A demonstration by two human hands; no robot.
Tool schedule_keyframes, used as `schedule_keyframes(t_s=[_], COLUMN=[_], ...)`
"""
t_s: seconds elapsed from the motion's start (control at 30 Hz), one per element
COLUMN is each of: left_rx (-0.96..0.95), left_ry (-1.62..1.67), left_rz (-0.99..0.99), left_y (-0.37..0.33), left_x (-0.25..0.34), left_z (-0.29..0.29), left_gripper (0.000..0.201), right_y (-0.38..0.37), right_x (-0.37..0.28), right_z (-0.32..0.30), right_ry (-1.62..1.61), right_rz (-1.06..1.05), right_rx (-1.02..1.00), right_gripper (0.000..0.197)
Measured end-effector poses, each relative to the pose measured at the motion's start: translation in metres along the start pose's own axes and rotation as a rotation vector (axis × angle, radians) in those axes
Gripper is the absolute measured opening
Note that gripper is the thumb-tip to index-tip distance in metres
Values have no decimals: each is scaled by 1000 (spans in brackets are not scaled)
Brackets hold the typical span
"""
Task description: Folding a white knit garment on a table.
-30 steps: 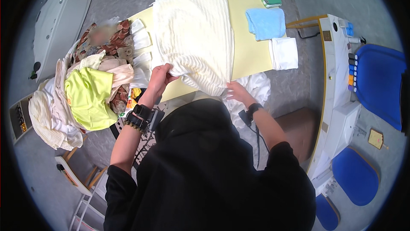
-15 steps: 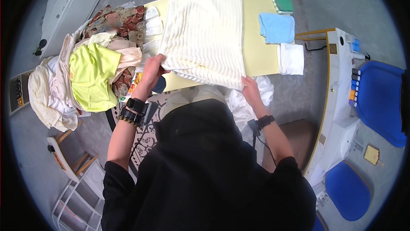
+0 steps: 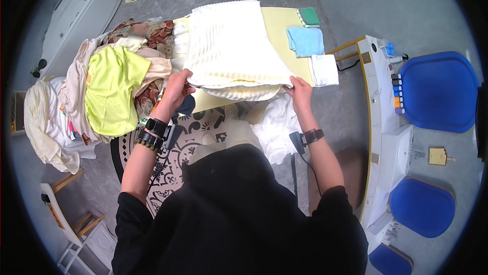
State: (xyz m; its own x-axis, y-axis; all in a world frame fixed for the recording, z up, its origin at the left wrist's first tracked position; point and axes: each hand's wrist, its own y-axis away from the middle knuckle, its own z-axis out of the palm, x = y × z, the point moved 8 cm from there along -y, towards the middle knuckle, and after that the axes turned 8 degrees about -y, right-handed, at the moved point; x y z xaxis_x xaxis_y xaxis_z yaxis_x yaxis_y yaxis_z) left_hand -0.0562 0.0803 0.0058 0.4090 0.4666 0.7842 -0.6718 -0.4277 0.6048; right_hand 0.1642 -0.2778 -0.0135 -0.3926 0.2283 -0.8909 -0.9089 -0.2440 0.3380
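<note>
A large cream ribbed towel (image 3: 229, 43) lies over a pale yellow table (image 3: 282, 28). My left hand (image 3: 176, 91) pinches its near left corner, and my right hand (image 3: 299, 92) grips the near right corner. Between my hands the near edge is lifted and stretched, with a lower layer sagging beneath it. A dark blue item (image 3: 187, 104) is partly hidden beside my left hand. To the left, a lime-green shirt (image 3: 112, 89) tops a heap of clothes (image 3: 66, 127).
Along the table's right end sit a folded green cloth (image 3: 308, 17), a light blue towel (image 3: 306, 41) and a folded white cloth (image 3: 324, 70). White fabric (image 3: 277, 130) hangs below the near edge. A white counter (image 3: 368, 76) and blue chairs (image 3: 439, 92) stand further right.
The towel's near edge has been raised and pulled straighter between my hands, and its near right corner has come up. The view has shifted, showing more floor. Both hands keep their grip.
</note>
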Motion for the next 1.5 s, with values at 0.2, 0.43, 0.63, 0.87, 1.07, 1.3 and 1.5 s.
schedule_keyframes(t_s=[0.2, 0.43, 0.63, 0.87, 1.07, 1.3, 1.5], left_rx=[-48, -150, -229, -430, -464, -223, -145], left_ry=[-79, -99, -8, 110, 36, -19, -47], left_rz=[97, 428, 579, 516, 341, 135, -5], left_y=[34, 145, 227, 258, 260, 237, 248], left_x=[32, 164, 215, 193, 118, -2, -91], left_z=[-22, -11, -4, 9, 29, 4, -1], left_gripper=[23, 26, 24, 26, 26, 23, 23], right_y=[28, 91, 168, 244, 242, 248, 250], right_x=[-68, -226, -306, -313, -240, -116, -54], right_z=[51, 110, 112, 86, 33, -29, -72], right_ry=[12, -110, 62, 84, 127, -106, -138], right_rz=[10, -326, -716, -766, -423, 35, 88], right_rx=[-169, -369, -239, -49, -196, -244, -270], right_gripper=[24, 30, 25, 22, 23, 24, 23])
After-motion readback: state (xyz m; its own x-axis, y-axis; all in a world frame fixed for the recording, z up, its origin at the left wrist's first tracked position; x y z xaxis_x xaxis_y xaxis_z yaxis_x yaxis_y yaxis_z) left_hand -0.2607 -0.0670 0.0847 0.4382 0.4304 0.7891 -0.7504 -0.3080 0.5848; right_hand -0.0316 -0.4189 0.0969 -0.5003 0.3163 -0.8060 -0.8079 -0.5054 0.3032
